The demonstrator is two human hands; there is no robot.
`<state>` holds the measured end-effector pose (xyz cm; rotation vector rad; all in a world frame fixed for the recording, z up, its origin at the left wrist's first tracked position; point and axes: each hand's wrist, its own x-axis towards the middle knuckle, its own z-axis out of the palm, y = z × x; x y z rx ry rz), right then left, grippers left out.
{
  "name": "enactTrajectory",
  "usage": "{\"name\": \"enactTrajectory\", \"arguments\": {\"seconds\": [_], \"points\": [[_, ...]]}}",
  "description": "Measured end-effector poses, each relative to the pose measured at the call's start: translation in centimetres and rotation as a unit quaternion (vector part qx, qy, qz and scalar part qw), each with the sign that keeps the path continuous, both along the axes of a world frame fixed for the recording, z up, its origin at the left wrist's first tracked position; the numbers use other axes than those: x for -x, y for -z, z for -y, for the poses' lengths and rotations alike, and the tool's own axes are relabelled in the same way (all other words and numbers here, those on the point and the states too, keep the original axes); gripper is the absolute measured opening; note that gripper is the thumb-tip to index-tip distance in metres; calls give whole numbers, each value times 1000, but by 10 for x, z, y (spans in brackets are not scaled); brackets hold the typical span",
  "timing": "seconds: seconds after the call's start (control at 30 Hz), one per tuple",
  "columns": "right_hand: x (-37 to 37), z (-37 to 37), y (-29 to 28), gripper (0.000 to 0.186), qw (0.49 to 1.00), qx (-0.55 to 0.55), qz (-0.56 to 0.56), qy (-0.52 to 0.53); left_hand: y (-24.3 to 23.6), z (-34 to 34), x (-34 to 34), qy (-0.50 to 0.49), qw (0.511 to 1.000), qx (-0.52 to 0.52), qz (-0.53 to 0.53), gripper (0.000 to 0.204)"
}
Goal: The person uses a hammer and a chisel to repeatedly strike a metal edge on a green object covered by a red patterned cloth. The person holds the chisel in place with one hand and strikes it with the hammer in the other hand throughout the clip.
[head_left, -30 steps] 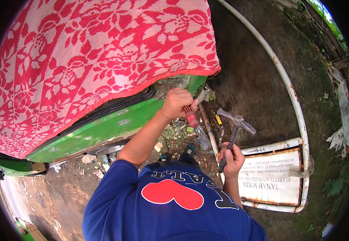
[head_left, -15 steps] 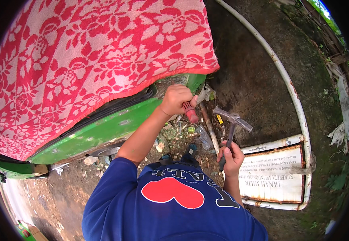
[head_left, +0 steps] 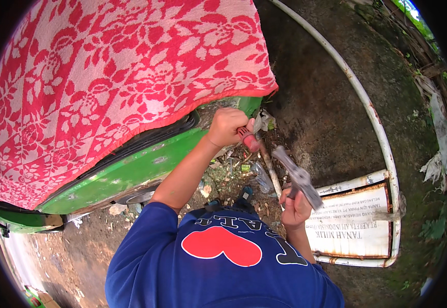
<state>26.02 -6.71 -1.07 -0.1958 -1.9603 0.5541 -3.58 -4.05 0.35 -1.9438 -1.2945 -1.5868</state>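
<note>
My left hand (head_left: 226,127) is closed round a red-handled tool (head_left: 248,140), at the corner of a green vehicle's body (head_left: 156,156); the tool's working end is hidden by my fingers. A red and pink floral blanket (head_left: 120,66) is draped over the vehicle, just above that hand. My right hand (head_left: 295,210) grips a metal hammer (head_left: 298,175), whose head is tipped and blurred with motion, below and right of the red handle.
A bent white rusty pipe frame (head_left: 357,87) with a framed white sign board (head_left: 352,231) lies at the right on dark ground (head_left: 326,128). Rubble and plastic scraps (head_left: 244,168) lie beside my feet (head_left: 243,196). Leaves and torn sheeting (head_left: 436,133) edge the far right.
The hammer in my right hand has swung, its head now lower, nearer me and turned more steeply. My left hand with the red-handled tool has stayed almost in place.
</note>
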Motion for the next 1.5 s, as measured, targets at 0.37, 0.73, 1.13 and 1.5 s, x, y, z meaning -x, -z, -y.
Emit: {"name": "enactTrajectory", "arguments": {"seconds": [0.37, 0.73, 1.13, 1.5], "points": [[-13, 10, 21, 48, 954, 300, -9, 11, 30, 8, -16, 43, 998, 41, 28, 29], [-25, 5, 36, 49, 915, 402, -22, -1, 57, 29, -27, 45, 979, 156, 126, 23], [-22, -44, 45, 49, 878, 473, 35, -56, 106, 71, -33, -70, 919, 290, 257, 43], [-24, -90, 63, 47, 815, 560, 41, -141, 106, 116, -65, -26, 835, 215, 507, 12]]}}
